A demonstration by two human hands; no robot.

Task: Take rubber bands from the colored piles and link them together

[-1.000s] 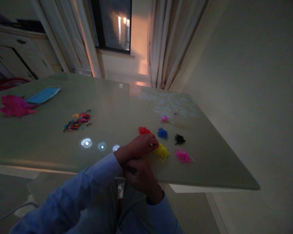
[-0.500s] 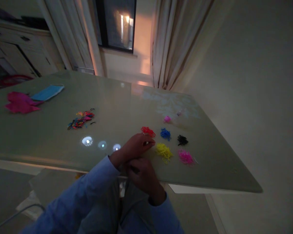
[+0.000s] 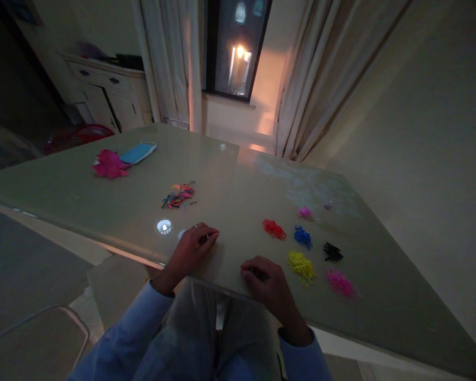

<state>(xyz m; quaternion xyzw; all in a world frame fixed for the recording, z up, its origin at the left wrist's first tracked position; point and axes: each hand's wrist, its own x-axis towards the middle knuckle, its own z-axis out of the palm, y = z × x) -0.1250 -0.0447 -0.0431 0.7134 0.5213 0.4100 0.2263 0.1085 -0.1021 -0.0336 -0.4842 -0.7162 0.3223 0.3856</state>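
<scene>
My left hand (image 3: 193, 247) hovers near the table's front edge, thumb and fingers pinched together. Whatever may be between its fingertips is too small to make out. A mixed-colour pile of what look like small rubber bands (image 3: 178, 197) lies just beyond it. To the right, my right hand (image 3: 266, 281) is curled with thumb and fingertips together, its contents hidden. Nearest to that hand is a yellow pile (image 3: 301, 268). Sorted by colour around it are a red pile (image 3: 274, 229), a blue pile (image 3: 302, 237), a black pile (image 3: 332, 252) and a bright pink pile (image 3: 340, 283).
Glossy table (image 3: 230, 185) spans the view. A crumpled pink piece (image 3: 110, 164) and a blue face mask (image 3: 138, 153) lie at the far left. A small pink lump (image 3: 304, 212) and a clear scrap (image 3: 328, 205) sit behind the sorted piles.
My hands were crossed, the left one beside the red and yellow piles. Now they are apart: the left has drawn back leftward toward the mixed pile. The camera view has turned left.
</scene>
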